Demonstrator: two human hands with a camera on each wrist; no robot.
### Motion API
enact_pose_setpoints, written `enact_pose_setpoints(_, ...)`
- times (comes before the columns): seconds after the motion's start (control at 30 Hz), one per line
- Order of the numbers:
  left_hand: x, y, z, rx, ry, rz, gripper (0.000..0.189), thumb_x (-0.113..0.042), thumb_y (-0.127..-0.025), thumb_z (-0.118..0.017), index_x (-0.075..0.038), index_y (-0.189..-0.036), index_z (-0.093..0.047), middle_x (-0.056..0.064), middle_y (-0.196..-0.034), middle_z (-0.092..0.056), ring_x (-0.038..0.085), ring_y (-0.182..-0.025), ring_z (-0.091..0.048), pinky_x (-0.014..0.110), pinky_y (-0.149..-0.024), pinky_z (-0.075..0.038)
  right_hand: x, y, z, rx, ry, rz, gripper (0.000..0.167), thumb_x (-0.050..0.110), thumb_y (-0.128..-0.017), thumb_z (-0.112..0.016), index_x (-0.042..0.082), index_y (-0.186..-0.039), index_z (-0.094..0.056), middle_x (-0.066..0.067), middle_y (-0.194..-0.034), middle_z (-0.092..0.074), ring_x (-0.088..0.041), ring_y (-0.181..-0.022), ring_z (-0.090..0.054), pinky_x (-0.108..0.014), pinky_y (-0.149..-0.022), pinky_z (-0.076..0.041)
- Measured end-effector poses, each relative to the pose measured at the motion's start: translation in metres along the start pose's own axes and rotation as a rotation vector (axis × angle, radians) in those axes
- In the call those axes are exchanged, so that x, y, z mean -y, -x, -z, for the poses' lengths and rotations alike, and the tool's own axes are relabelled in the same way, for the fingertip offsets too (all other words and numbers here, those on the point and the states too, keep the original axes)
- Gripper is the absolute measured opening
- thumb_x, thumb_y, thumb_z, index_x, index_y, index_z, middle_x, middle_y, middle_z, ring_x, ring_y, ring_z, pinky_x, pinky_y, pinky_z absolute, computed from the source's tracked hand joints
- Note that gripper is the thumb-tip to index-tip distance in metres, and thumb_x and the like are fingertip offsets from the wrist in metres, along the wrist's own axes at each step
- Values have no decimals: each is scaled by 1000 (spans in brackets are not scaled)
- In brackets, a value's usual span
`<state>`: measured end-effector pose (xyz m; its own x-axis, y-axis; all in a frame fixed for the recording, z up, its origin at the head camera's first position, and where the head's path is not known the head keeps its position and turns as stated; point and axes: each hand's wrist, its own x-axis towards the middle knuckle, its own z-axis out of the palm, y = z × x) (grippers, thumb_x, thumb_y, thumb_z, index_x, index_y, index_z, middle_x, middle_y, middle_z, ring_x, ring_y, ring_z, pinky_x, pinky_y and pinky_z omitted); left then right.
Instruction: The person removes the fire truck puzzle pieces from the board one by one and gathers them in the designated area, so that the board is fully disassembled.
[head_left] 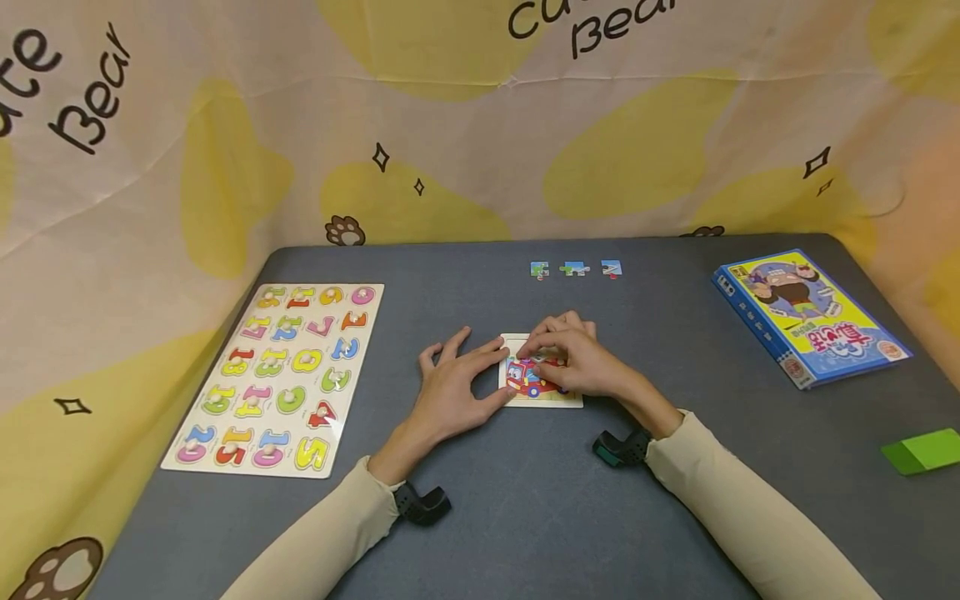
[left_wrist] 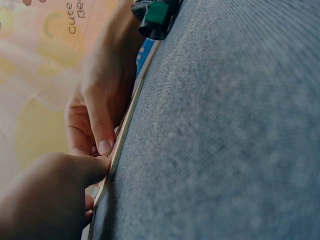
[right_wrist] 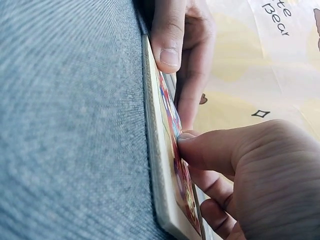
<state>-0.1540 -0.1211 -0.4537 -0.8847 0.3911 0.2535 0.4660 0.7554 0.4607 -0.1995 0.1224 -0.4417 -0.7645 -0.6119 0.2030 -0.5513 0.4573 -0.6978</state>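
A small puzzle board point(head_left: 545, 401) with a pale frame and a red cartoon vehicle picture lies flat in the middle of the table. My left hand point(head_left: 456, 387) rests at its left side, fingers spread, its thumb on the lower left corner and its index finger at the upper left. Over the board's upper part bends my right hand point(head_left: 576, 357), thumb and index finger close together at the picture. In the right wrist view, the right thumb point(right_wrist: 210, 150) touches the picture's surface. Whether a piece sits between those fingertips is hidden. Three loose jigsaw pieces point(head_left: 574, 268) lie beyond the board.
On the left lies a number puzzle board point(head_left: 281, 379) with knobbed, colourful digits. A blue and yellow box point(head_left: 810, 317) lies at the far right, and a green block point(head_left: 922, 452) is near the right edge. A printed curtain point(head_left: 465, 125) hangs behind the table.
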Motion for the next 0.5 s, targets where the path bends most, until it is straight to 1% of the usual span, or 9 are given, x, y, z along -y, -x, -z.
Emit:
enact_pose_setpoints(0.13,0,0,-2,-9,-2,5,55,-48,-90,-72,-24,-139,-65,-7,-151,-57,36,-152,-33,65,-109,-15,-1,0,0,6,-6,-5,23,8,-88,-73,20,-107,-79,3,-110,-64,-18,-105,-37,-46,-90,-14)
enact_pose_setpoints(0.3,0,0,-2,8,-22,2,59,-49,-90,-71,-24,-143,-61,-5,-154,-53,38,-153,-30,66,-110,-15,-2,1,0,11,-11,-2,23,8,-89,-73,19,-108,-79,2,-111,-64,-18,-106,-37,-46,-90,-14)
enact_pose_setpoints(0.5,1,0,-1,22,-9,4,57,-49,-89,-72,-25,-140,-64,-6,-154,-53,36,-155,-28,67,-111,-13,-3,1,0,13,-18,14,23,8,-90,-73,18,-109,-79,2,-113,-64,-19,-109,-38,-46,-91,-13)
